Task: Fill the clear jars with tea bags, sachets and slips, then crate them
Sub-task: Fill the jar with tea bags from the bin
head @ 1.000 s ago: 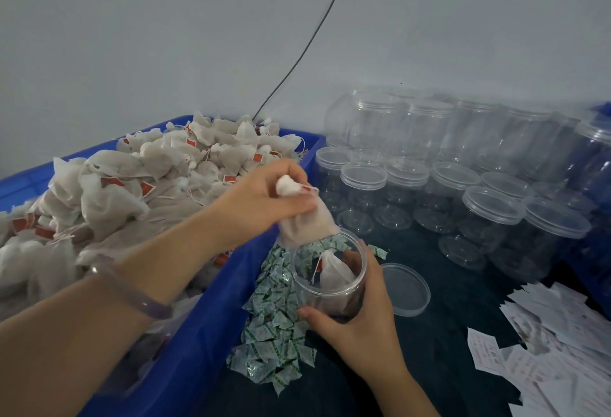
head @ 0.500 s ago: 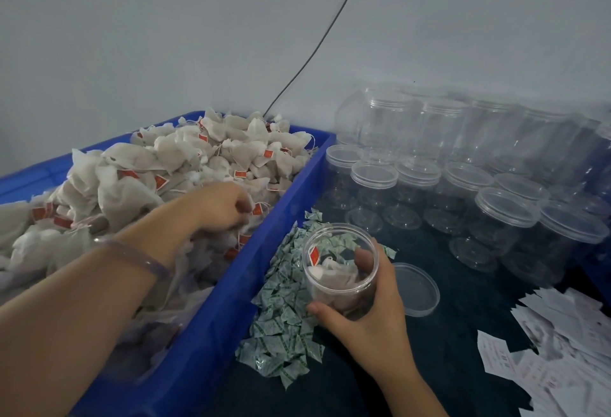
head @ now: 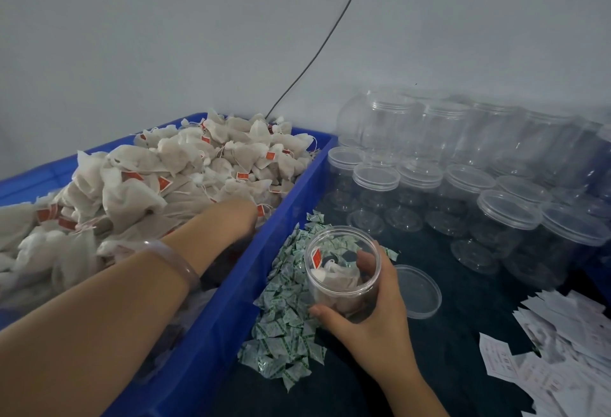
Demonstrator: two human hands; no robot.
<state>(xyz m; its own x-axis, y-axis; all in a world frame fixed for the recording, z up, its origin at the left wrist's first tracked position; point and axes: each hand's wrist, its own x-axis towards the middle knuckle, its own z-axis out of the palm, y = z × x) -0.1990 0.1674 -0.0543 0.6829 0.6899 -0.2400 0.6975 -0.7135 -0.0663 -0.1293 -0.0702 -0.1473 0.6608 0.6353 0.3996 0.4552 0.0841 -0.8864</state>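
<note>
My left hand (head: 238,215) has sunk deeper into the tea bags (head: 185,168) in the blue bin (head: 297,185), fingers buried so I cannot tell their grip, while my right hand (head: 373,311) wraps the part-filled jar (head: 342,271) beside the sachets (head: 284,320); the bags seem light and soft, best pinched by a corner.

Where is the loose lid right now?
Head view: the lid lies flat on the dark table, just right of the jar that the right hand holds, in front of the lidded jars.
</note>
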